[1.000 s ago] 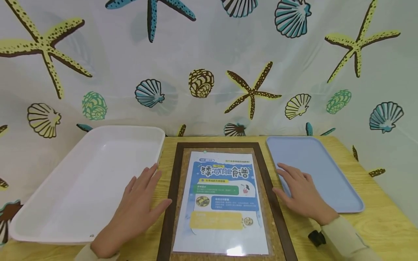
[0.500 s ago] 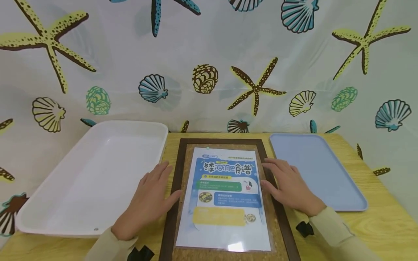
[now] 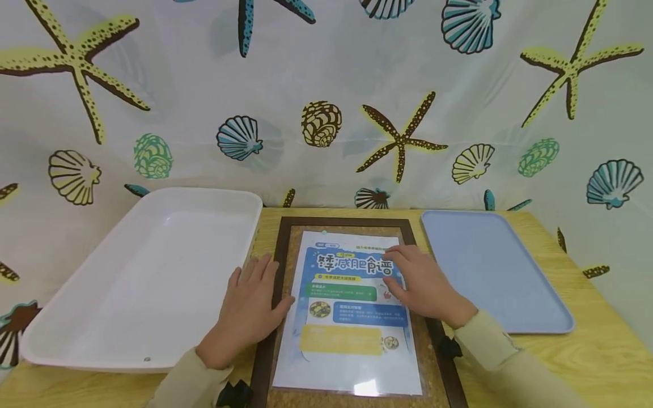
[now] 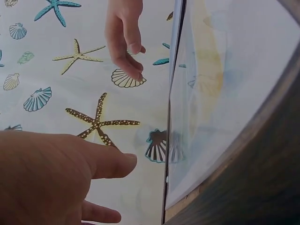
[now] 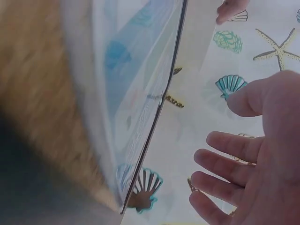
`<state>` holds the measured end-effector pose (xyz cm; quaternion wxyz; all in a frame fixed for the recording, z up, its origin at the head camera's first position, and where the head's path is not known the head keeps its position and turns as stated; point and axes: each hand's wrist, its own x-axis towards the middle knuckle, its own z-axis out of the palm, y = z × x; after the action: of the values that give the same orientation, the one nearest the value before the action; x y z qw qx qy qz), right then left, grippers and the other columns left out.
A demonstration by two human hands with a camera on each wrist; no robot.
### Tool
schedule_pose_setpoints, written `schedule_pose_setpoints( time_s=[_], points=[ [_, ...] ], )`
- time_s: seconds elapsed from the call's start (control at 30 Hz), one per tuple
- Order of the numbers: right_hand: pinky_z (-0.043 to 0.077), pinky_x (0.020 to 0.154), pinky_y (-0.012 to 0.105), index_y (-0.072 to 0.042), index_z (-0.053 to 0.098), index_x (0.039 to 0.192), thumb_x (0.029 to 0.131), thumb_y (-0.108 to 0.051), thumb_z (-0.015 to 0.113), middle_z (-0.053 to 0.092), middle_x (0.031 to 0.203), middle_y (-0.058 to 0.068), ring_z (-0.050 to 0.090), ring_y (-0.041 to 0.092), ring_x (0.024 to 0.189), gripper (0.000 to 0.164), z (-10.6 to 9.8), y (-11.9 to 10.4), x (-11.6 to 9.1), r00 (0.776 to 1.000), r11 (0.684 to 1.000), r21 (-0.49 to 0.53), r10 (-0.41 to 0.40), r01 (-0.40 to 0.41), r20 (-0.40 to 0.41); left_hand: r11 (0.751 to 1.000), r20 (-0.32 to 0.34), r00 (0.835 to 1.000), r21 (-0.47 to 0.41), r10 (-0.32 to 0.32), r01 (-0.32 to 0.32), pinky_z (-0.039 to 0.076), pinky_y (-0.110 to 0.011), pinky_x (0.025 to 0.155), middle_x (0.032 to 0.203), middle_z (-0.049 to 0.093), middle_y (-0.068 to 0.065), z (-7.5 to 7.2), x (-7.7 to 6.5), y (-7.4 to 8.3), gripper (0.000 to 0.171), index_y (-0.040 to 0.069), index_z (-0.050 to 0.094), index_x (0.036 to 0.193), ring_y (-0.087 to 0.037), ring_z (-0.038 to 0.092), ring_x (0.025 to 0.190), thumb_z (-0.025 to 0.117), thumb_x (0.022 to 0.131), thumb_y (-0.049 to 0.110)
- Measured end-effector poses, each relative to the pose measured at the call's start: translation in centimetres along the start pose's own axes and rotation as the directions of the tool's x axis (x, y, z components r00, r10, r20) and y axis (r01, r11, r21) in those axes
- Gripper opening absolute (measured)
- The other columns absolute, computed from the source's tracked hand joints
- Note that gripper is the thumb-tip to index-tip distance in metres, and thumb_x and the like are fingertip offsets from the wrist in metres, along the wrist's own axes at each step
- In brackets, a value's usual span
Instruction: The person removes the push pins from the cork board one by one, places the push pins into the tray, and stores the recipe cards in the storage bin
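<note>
A printed poster [image 3: 352, 368] with blue, green and yellow blocks lies on a brown-framed cork board [image 3: 431, 351], and light glints off its surface. My left hand [image 3: 247, 314] is over the board's left frame, fingers straight, thumb reaching to the poster's left edge. Over the poster's upper right part is my right hand [image 3: 425, 283], its fingers loosely bent and covering some print. Neither hand holds anything. In the left wrist view my left hand [image 4: 56, 173] has its thumb extended beside the poster; the right wrist view shows my right hand [image 5: 276, 154] with fingers spread apart.
To the left stands a large white tray [image 3: 153, 272], close beside my left hand. A flat light-blue tray [image 3: 500, 272] lies right of the board. Both are on a wood-grain table [image 3: 607, 351]. Behind hangs a white cloth [image 3: 285, 68] printed with shells and starfish.
My right hand has moved left, from the blue tray's edge to over the poster. My left hand has shifted right, from over the white tray to the board's left side.
</note>
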<state>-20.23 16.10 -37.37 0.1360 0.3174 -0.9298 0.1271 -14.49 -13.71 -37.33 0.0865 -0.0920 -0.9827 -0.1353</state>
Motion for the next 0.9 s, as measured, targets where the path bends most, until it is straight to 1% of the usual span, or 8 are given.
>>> schedule_pose_setpoints(
  time_s=[0.17, 0.33, 0.53, 0.63, 0.77, 0.83, 0.9],
  points=[
    [0.049, 0.093, 0.045, -0.004, 0.061, 0.120, 0.089, -0.023, 0.068, 0.061, 0.121, 0.010, 0.056, 0.027, 0.113, 0.037, 0.4, -1.2, 1.2, 1.000, 1.000, 0.018, -0.014, 0.014, 0.023, 1.000, 0.025, 1.000, -0.016, 0.014, -0.014, 0.023, -0.063, 0.111, 0.149, 0.036, -0.026, 1.0, 0.7, 0.5, 0.069, -0.007, 0.044, 0.138, -0.046, 0.031, 0.138, 0.069, 0.087, 0.033],
    [0.049, 0.094, 0.043, -0.003, 0.062, 0.117, 0.089, -0.022, 0.068, 0.062, 0.119, 0.009, 0.057, 0.026, 0.111, 0.035, 1.3, -1.8, 2.6, 0.999, 0.999, 0.029, -0.044, 0.043, 0.022, 0.999, 0.063, 0.998, -0.043, 0.022, -0.020, 0.026, -0.062, 0.110, 0.149, 0.036, -0.026, 1.9, 1.5, 0.8, 0.071, -0.005, 0.042, 0.140, -0.046, 0.032, 0.138, 0.069, 0.087, 0.034],
    [0.050, 0.091, 0.044, -0.004, 0.061, 0.119, 0.091, -0.023, 0.064, 0.061, 0.119, 0.009, 0.056, 0.026, 0.113, 0.033, 2.6, -2.3, 4.1, 0.997, 0.998, 0.054, -0.040, 0.036, 0.066, 0.995, 0.128, 0.992, -0.104, 0.016, -0.003, 0.025, -0.060, 0.112, 0.151, 0.034, -0.024, 2.5, 2.2, 0.8, 0.071, -0.005, 0.040, 0.141, -0.043, 0.030, 0.140, 0.067, 0.089, 0.034],
    [0.050, 0.090, 0.044, -0.005, 0.062, 0.119, 0.092, -0.022, 0.064, 0.061, 0.119, 0.008, 0.056, 0.027, 0.112, 0.032, 2.9, -2.6, 4.8, 0.995, 0.997, 0.060, -0.059, 0.054, 0.086, 0.992, 0.155, 0.988, -0.128, 0.019, 0.001, 0.024, -0.060, 0.112, 0.152, 0.033, -0.023, 2.6, 2.6, 0.8, 0.069, -0.004, 0.040, 0.142, -0.041, 0.028, 0.142, 0.065, 0.090, 0.033],
    [0.051, 0.086, 0.043, -0.004, 0.062, 0.117, 0.091, -0.021, 0.064, 0.062, 0.115, 0.009, 0.057, 0.026, 0.107, 0.031, 3.4, -2.8, 5.6, 0.991, 0.993, 0.033, -0.113, 0.111, 0.077, 0.990, 0.168, 0.985, -0.138, 0.034, -0.010, 0.023, -0.060, 0.113, 0.153, 0.032, -0.022, 3.0, 2.9, 0.8, 0.069, -0.002, 0.040, 0.142, -0.039, 0.028, 0.142, 0.066, 0.089, 0.035],
    [0.051, 0.086, 0.042, -0.003, 0.062, 0.117, 0.091, -0.021, 0.064, 0.062, 0.114, 0.009, 0.058, 0.026, 0.106, 0.032, 3.6, -2.9, 6.0, 0.990, 0.993, 0.042, -0.116, 0.113, 0.079, 0.990, 0.170, 0.985, -0.143, 0.040, -0.016, 0.024, -0.060, 0.113, 0.153, 0.031, -0.022, 3.2, 3.1, 0.8, 0.069, -0.003, 0.041, 0.141, -0.039, 0.028, 0.143, 0.066, 0.089, 0.035],
    [0.051, 0.088, 0.041, -0.003, 0.062, 0.118, 0.092, -0.022, 0.063, 0.063, 0.114, 0.009, 0.058, 0.025, 0.106, 0.032, 3.8, -3.0, 6.5, 0.990, 0.993, 0.073, -0.098, 0.090, 0.106, 0.988, 0.177, 0.983, -0.154, 0.043, -0.015, 0.024, -0.060, 0.113, 0.153, 0.031, -0.022, 3.4, 3.2, 0.8, 0.069, -0.003, 0.041, 0.141, -0.039, 0.028, 0.143, 0.067, 0.088, 0.034]
  ],
)
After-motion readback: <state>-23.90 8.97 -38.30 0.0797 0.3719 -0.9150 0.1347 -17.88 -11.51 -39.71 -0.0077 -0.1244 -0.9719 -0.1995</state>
